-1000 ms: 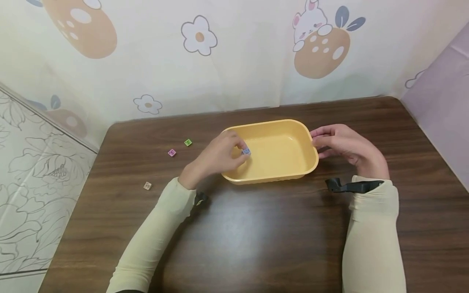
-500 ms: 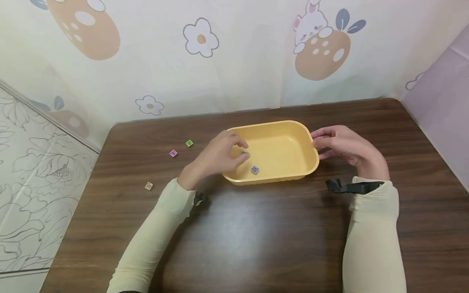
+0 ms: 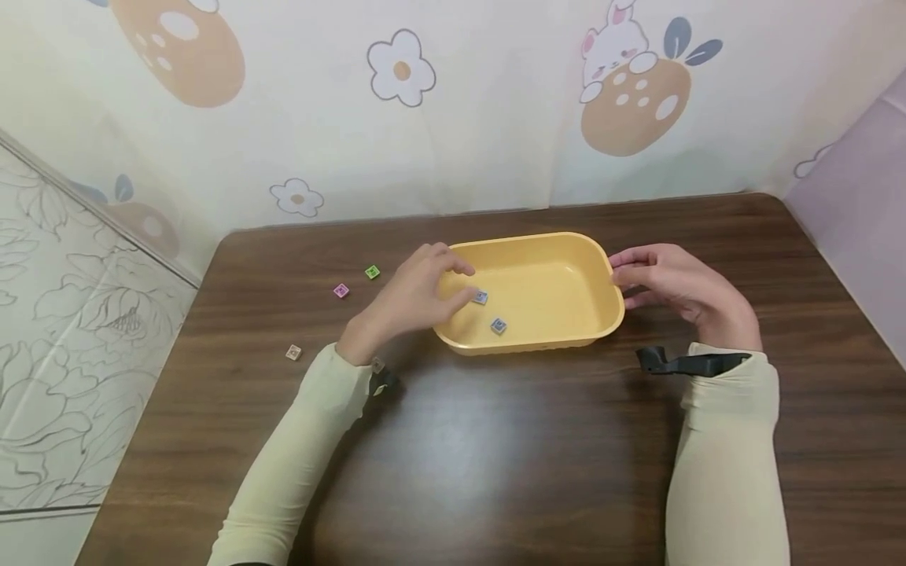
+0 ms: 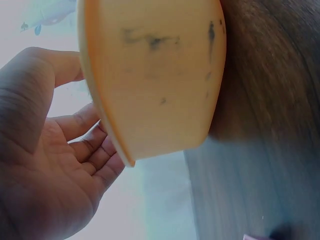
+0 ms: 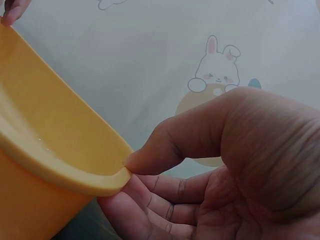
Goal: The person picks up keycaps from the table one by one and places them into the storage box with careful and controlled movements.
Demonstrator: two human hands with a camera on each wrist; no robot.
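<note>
A yellow plastic basin (image 3: pixel 545 295) stands on the table. Inside it lie two small blue-grey square pieces (image 3: pixel 499 325), one near the front wall and the other just by my left fingertips. My left hand (image 3: pixel 418 292) hovers over the basin's left end, thumb and fingers apart, holding nothing. In the left wrist view the basin's scuffed outer wall (image 4: pixel 155 90) hides the fingertips. My right hand (image 3: pixel 675 283) pinches the rim at the right end; the right wrist view shows thumb (image 5: pixel 155 150) on top and fingers beneath.
Left of the basin on the dark wooden table (image 3: pixel 453 456) lie a green square piece (image 3: pixel 372 272), a pink one (image 3: pixel 341 291) and a beige one (image 3: pixel 293 353). A patterned wall (image 3: pixel 488 141) stands right behind the table.
My left thumb and fingers have parted and let go of a blue-grey piece, which now lies in the basin. The right hand keeps its hold on the rim. The view has shifted slightly.
</note>
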